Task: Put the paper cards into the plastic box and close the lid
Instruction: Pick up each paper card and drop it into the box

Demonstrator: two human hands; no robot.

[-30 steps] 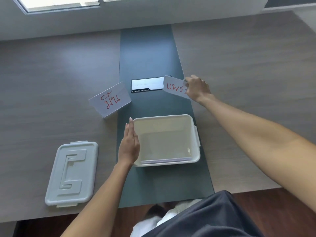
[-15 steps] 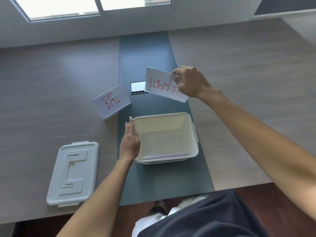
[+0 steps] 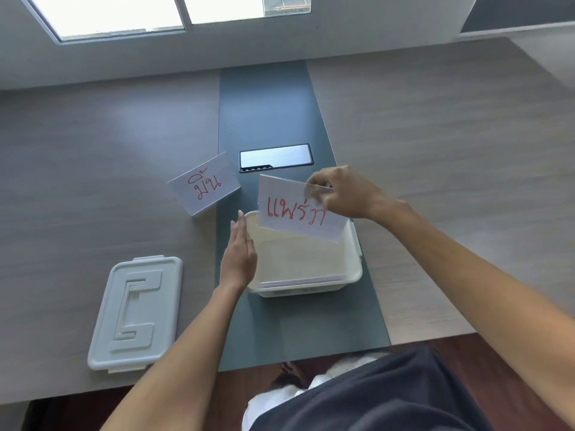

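Note:
A white plastic box (image 3: 353, 275) stands open on the dark centre strip of the table, with paper lying flat inside along its near wall. My right hand (image 3: 345, 192) pinches the top edge of a folded white card with red writing (image 3: 289, 209) and holds it over the box's far rim. My left hand (image 3: 238, 253) rests flat and upright against the box's left wall, fingers together and straight, holding nothing. A second folded card with red writing (image 3: 205, 186) stands on the table to the far left of the box. The grey lid (image 3: 137, 312) lies flat at the near left.
A dark rectangular cable hatch (image 3: 275, 157) is set into the green strip (image 3: 267, 98) just beyond the cards. The table's near edge runs close to my body, with dark floor and my lap below it. A wall with windows rises behind the table.
My right hand has lifted the card off the table beyond the box and carried it toward me, down over the box's far rim. My left hand has stayed against the box.

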